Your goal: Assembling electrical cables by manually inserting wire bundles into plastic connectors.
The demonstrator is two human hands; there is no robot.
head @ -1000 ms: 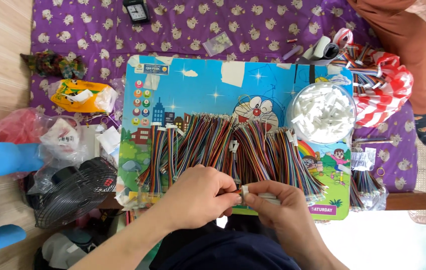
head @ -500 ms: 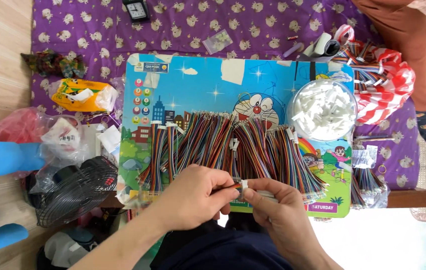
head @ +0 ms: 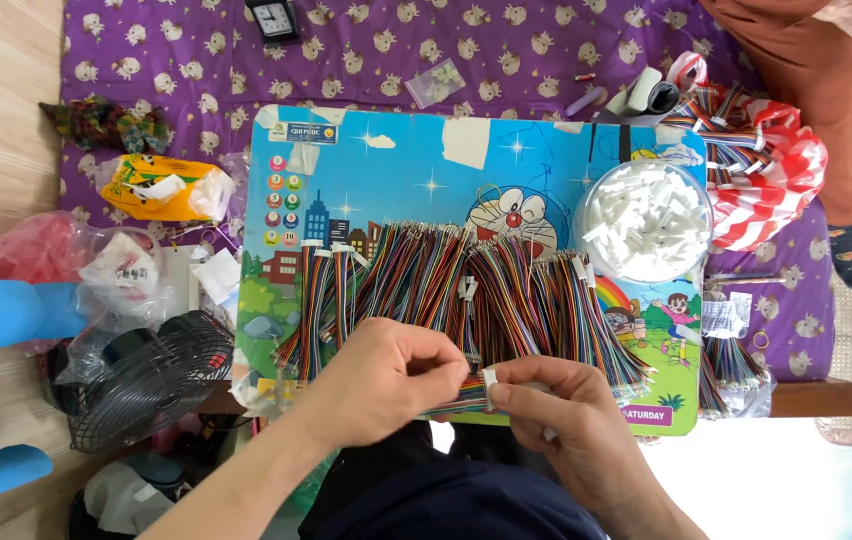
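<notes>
My left hand (head: pixel 386 385) and my right hand (head: pixel 556 420) meet at the near edge of a small blue cartoon-printed table (head: pixel 426 160). Between their fingertips they pinch a short multicoloured ribbon cable with a small white connector (head: pixel 489 377) at its end. Just beyond the hands, rows of multicoloured ribbon cables (head: pixel 466 290) lie spread across the table. A clear round bowl of white connectors (head: pixel 644 220) stands at the table's right side.
A second person in brown clothes (head: pixel 806 70) sits at the far right beside a red-and-white bag of cables (head: pixel 766 170). On the left are a black fan (head: pixel 146 380), plastic bags (head: pixel 116 270), a yellow packet (head: pixel 161 188) and blue objects. A small clock (head: pixel 271 18) lies on the purple mat.
Both hands stay together at the table's near edge, with only small finger movements on the cable and connector.
</notes>
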